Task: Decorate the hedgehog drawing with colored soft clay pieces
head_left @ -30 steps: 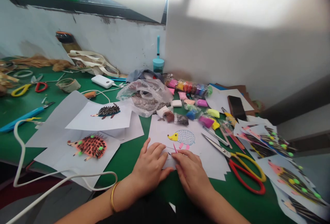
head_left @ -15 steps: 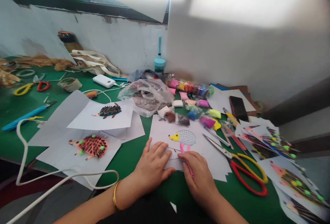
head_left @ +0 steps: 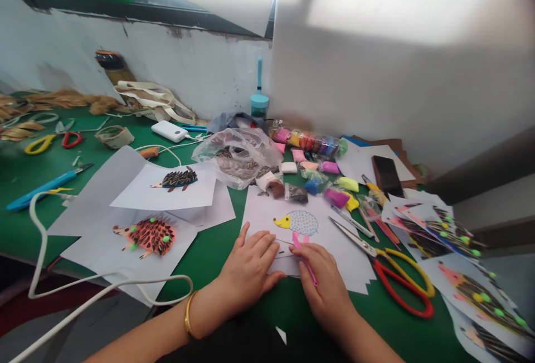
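Observation:
A white sheet bears a hedgehog picture (head_left: 297, 222) with a yellow clay face, a blue-dotted body and pink feet. My left hand (head_left: 249, 265) lies flat on the lower left of the paper (head_left: 259, 212), its fingers spread. Just below the pink feet, my right hand (head_left: 320, 274) is closed round a thin pink tool (head_left: 310, 272), whose flat upper end is near the feet. Small dark marks show on the paper between the hands. Packets of coloured clay (head_left: 336, 198) lie along the paper's top edge.
Large scissors (head_left: 403, 279) with red and yellow handles lie to the right, beside finished hedgehog pictures (head_left: 480, 290). A plastic bag of seeds (head_left: 238, 156) stands behind. On the left are two hedgehog sheets (head_left: 167, 268), a white cable (head_left: 125, 283) and a blue craft knife (head_left: 42, 190).
The pink tool has tilted a little in my right hand, its lower end shifting slightly right and its upper end staying by the feet. My left hand is almost unmoved.

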`<act>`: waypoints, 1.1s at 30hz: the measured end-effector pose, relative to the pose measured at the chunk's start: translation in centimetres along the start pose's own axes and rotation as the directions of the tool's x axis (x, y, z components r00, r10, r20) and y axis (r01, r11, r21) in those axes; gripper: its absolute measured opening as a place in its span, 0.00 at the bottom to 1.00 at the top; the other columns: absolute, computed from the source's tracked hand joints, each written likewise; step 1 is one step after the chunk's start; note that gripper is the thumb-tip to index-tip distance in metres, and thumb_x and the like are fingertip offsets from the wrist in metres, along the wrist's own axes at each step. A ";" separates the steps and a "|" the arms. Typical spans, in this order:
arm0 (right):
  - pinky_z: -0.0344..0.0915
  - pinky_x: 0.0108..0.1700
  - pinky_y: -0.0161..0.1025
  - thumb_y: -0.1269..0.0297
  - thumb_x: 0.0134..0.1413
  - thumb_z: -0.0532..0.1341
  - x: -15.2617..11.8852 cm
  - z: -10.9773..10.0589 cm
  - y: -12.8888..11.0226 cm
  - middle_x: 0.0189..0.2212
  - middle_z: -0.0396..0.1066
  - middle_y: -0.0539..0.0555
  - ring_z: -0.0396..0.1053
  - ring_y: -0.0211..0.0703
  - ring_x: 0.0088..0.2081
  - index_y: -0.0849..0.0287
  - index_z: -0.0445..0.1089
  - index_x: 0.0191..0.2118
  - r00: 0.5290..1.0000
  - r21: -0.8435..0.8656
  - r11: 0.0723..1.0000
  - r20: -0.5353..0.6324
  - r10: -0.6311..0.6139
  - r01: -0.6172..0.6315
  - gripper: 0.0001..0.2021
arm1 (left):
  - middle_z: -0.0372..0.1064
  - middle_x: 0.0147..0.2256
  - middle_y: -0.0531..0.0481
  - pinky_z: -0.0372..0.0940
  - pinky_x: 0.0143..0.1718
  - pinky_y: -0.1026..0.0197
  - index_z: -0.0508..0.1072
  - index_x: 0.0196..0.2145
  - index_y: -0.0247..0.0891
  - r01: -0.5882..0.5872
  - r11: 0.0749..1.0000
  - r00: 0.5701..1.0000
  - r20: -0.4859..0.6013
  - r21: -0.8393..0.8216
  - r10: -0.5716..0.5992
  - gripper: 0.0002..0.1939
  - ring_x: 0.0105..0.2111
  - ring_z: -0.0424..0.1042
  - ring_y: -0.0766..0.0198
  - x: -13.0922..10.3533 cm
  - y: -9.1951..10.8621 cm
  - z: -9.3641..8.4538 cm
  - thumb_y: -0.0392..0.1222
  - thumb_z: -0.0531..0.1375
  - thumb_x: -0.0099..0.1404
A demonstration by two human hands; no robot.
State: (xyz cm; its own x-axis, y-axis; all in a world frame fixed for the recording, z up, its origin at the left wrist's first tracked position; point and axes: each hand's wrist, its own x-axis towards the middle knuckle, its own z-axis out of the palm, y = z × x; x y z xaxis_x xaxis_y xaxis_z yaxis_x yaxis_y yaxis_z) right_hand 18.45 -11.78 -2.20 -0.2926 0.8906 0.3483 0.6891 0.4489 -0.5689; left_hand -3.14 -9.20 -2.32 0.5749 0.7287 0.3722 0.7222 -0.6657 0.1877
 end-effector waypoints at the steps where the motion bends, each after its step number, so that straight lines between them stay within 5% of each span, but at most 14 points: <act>1: 0.63 0.54 0.50 0.68 0.66 0.51 0.0 0.0 0.1 0.49 0.73 0.54 0.67 0.49 0.53 0.52 0.66 0.52 1.000 -0.001 1.000 -0.010 0.012 -0.012 0.13 | 0.70 0.53 0.44 0.38 0.67 0.39 0.70 0.53 0.40 -0.011 1.000 1.000 0.006 -0.002 0.011 0.24 0.54 0.67 0.51 0.1 0.1 -0.1 0.57 0.58 0.67; 7: 0.64 0.52 0.51 0.68 0.66 0.52 -0.1 0.0 0.1 0.48 0.73 0.55 0.67 0.50 0.52 0.53 0.66 0.52 1.000 -0.013 1.000 -0.020 0.021 -0.021 0.13 | 0.71 0.45 0.46 0.44 0.65 0.39 0.71 0.50 0.39 0.003 1.000 1.000 0.003 0.004 -0.003 0.22 0.49 0.68 0.52 0.7 0.5 -0.6 0.57 0.59 0.66; 13: 0.61 0.54 0.52 0.72 0.63 0.53 0.0 0.1 -0.6 0.49 0.74 0.55 0.65 0.52 0.56 0.53 0.66 0.53 0.991 -0.072 0.989 0.045 -0.123 0.126 0.15 | 0.72 0.43 0.49 0.46 0.65 0.41 0.72 0.41 0.40 0.069 0.997 0.997 -0.024 -0.021 -0.070 0.11 0.47 0.69 0.56 0.4 0.4 -0.9 0.48 0.58 0.69; 20: 0.61 0.53 0.53 0.73 0.62 0.52 0.0 0.9 -0.2 0.49 0.74 0.56 0.66 0.52 0.55 0.55 0.66 0.52 0.997 -0.144 0.987 0.008 -0.071 0.071 0.15 | 0.72 0.43 0.50 0.42 0.67 0.43 0.72 0.40 0.41 -0.039 0.994 0.999 -0.002 -0.099 0.039 0.07 0.49 0.69 0.59 0.2 0.2 -0.9 0.43 0.57 0.68; 33: 0.63 0.53 0.52 0.70 0.63 0.53 0.0 0.1 -0.7 0.45 0.75 0.56 0.68 0.50 0.51 0.55 0.68 0.50 0.996 -0.077 0.993 0.013 -0.086 0.087 0.13 | 0.70 0.49 0.46 0.43 0.66 0.39 0.72 0.46 0.40 0.059 0.998 0.998 0.028 -0.033 -0.058 0.16 0.52 0.66 0.53 0.3 0.4 -0.6 0.52 0.60 0.66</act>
State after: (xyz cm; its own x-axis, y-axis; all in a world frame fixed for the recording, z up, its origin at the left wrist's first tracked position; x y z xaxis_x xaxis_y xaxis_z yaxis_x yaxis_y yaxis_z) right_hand 17.88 -12.05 -1.86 -0.3593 0.8493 0.3867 0.7101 0.5177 -0.4772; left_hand -2.95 -9.35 -1.59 0.5425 0.7703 0.3352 0.7417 -0.6265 0.2394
